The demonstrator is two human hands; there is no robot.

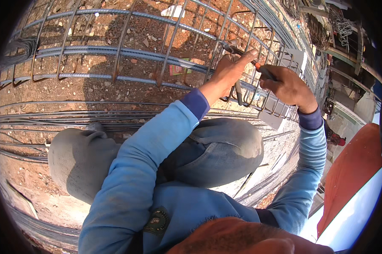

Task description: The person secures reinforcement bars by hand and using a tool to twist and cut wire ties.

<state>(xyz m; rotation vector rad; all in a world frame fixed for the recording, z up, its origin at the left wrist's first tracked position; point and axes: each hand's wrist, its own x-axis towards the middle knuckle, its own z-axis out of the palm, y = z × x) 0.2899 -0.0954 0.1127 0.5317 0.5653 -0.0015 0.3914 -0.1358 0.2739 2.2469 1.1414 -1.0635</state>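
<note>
My right hand (290,86) is wrapped round the handle of a dark pair of pincers (258,66) with an orange band. The head of the tool lies against the bars of a rebar cage (157,20). My left hand (231,73) is closed on the pincers nearer the head, one digit stretched along the tool. Below it a second dark handle (238,93) sticks out. Several square stirrups (265,46) cross the long ribbed bars around both hands. Whether any tie wire is at the tool's jaws is too small to make out.
A dark bundle of thin wire (23,48) hangs over the cage at the left. Loose rods (72,120) lie between the cage and my bent knees (225,148). A pale board (271,116) is under the cage's right end. Stony brown soil (102,91) shows between bars.
</note>
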